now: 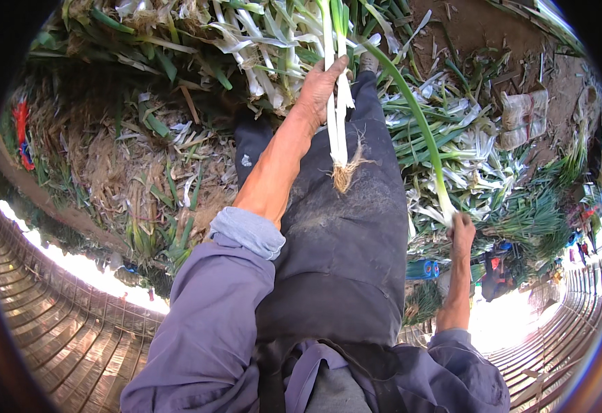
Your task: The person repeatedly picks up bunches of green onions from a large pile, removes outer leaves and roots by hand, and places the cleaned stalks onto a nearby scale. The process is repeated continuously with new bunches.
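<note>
My left hand (323, 88) is closed around the white stems of long green onions (336, 134), whose brown roots hang over my dark trousers. Out to the right, my right hand (462, 229) grips the pale end of a long green leaf (425, 118), which arches up and away from it. Beyond my left hand lies a heap of green onions (259, 77) with white stems and roots. Peeled leaves and pale skins (466, 149) are piled beside my right leg.
Dry trimmings and roots (99, 139) cover the ground at left. A strapped, plastic-wrapped block (524, 116) sits at upper right, on bare soil. More green onions (533, 214) and a blue roll-like object (422, 269) lie at right. A person (497, 276) is in the distance.
</note>
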Available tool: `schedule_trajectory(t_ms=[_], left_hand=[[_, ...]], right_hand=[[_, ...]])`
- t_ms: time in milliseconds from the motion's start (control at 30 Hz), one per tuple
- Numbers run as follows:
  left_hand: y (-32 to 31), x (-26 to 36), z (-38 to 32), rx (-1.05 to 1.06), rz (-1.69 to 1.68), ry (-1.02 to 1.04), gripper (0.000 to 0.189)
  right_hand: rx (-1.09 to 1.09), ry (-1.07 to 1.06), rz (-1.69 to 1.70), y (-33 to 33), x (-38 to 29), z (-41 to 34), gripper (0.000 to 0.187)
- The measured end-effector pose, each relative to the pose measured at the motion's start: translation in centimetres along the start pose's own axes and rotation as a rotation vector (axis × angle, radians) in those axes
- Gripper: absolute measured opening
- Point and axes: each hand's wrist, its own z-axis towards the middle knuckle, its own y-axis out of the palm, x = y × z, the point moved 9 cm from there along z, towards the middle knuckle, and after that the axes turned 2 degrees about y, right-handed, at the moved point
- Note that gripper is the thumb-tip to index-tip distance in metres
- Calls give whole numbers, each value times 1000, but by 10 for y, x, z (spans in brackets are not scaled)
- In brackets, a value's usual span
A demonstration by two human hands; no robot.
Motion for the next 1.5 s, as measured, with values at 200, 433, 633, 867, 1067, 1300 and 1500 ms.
schedule_trajectory(t_ms=[200,433,633,867,1067,1300,1500], left_hand=[[18,-33,-13,20,44,-79,35],[35,-31,-9,1,31,-55,37],[36,-36,-6,-52,75,-206,32],[23,-24,28,109,36,-123,23],[50,-39,33,173,6,-63,26],[119,-16,-18,-96,-71,4,37],[145,48,-61,-219,108,109,37]], right_hand=[[79,-320,-274,40,-117,4,66],[-230,-663,-83,231,-288,8,31],[-104,-1065,-276,218,-295,-43,16],[-130,-868,-320,176,-234,-66,25],[0,-658,-254,159,-255,-23,52],[80,-464,-34,169,-226,-34,27],[-152,-137,233,192,-164,17,32]])
